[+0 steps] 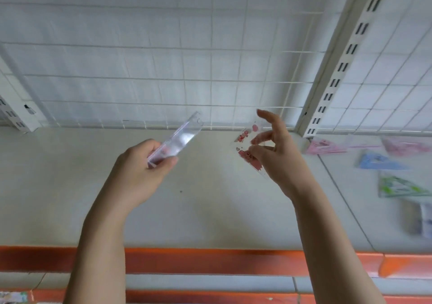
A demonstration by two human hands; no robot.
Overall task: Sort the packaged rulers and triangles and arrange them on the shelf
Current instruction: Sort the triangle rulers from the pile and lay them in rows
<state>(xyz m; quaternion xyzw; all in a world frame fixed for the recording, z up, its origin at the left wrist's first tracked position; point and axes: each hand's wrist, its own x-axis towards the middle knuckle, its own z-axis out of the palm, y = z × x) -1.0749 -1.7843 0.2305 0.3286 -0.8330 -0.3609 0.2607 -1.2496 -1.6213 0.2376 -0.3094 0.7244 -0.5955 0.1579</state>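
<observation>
Left hand grips clear packaged ruler by near end, long axis slanting up-right above white shelf. Right hand pinches pink-printed clear packaged triangle, nearer triangles laid at right.
</observation>
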